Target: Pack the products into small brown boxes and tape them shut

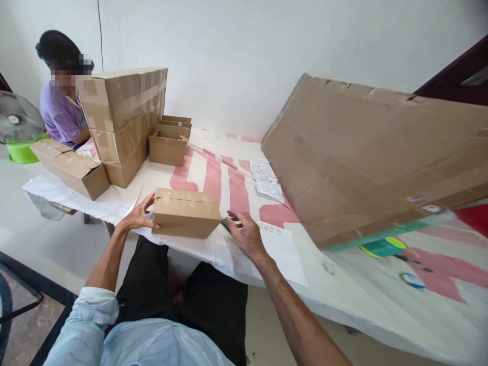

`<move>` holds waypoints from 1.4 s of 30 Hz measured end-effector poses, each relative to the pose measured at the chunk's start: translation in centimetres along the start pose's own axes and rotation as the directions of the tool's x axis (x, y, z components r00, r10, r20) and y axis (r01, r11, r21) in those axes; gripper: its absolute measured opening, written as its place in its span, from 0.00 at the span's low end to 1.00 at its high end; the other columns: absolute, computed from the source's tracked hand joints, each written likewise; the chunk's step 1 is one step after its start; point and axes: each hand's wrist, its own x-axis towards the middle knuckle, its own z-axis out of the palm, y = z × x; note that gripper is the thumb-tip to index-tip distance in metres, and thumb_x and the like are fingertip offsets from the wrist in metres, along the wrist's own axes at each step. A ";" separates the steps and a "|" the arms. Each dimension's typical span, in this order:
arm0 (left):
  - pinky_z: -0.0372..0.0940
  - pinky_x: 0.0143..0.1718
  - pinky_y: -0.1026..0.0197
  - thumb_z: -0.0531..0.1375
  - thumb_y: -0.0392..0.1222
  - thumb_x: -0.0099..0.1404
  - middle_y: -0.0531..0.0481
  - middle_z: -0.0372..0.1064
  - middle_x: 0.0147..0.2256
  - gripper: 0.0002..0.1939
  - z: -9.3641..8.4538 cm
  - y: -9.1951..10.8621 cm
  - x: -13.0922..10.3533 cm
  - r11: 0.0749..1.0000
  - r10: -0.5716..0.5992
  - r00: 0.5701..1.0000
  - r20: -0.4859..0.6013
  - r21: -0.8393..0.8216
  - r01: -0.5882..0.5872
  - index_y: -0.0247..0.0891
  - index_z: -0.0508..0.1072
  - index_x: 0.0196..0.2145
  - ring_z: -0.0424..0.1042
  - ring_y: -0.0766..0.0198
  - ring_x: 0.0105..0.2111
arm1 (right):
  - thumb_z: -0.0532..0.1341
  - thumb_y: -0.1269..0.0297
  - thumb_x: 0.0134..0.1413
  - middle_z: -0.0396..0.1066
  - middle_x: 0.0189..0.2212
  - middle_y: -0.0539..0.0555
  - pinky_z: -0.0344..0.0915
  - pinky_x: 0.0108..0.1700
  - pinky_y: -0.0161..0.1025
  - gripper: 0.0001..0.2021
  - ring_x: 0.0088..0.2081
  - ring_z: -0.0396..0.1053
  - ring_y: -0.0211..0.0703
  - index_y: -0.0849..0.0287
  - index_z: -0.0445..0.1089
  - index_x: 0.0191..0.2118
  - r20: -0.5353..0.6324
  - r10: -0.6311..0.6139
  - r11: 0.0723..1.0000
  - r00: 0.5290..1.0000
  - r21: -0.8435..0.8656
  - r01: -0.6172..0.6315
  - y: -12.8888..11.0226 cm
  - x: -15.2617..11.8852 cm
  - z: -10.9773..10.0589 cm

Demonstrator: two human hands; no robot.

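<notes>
A small closed cardboard box with clear tape along its top lies at the table's near edge, in front of my lap. My left hand grips its left end, thumb at the front corner and fingers towards the back. Just off the box's right end is my right hand, fingers loosely bent and apart. A small dark green thing shows between that hand and the box; most of it is hidden. Beneath my right wrist lies a white sheet with small printed marks.
Taped cartons are stacked at the left, beside a long box and open boxes. A large cardboard sheet leans at the right. A tape roll lies near it. Another person sits behind the stack.
</notes>
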 end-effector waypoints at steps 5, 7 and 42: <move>0.57 0.70 0.31 0.79 0.51 0.48 0.32 0.53 0.75 0.69 3.1 0.3 -1.3 0.994 0.108 0.979 -0.174 0.027 -0.105 0.46 0.49 0.79 0.57 0.31 0.73 | 0.59 0.44 0.67 0.77 0.47 0.61 0.76 0.45 0.50 0.21 0.47 0.76 0.53 0.56 0.78 0.48 -0.017 -0.077 0.993 0.997 0.085 0.079 -4.5 1.5 -0.8; 0.57 0.71 0.33 0.79 0.51 0.48 0.33 0.56 0.73 0.66 3.8 1.0 -1.9 0.986 0.163 0.957 -0.241 0.063 -0.152 0.44 0.52 0.78 0.59 0.33 0.71 | 0.60 0.42 0.66 0.77 0.47 0.61 0.76 0.46 0.50 0.22 0.47 0.76 0.54 0.56 0.79 0.48 0.024 -0.075 0.993 0.997 0.093 0.073 -5.2 1.6 -1.0; 0.61 0.64 0.36 0.80 0.53 0.47 0.35 0.65 0.65 0.55 11.2 11.5 -3.4 0.869 0.300 0.874 -0.382 0.487 -0.085 0.44 0.63 0.69 0.64 0.36 0.66 | 0.61 0.73 0.68 0.77 0.46 0.61 0.58 0.52 0.50 0.10 0.52 0.63 0.56 0.59 0.80 0.47 0.416 -0.644 0.373 0.642 -0.562 0.739 -19.9 0.9 -2.2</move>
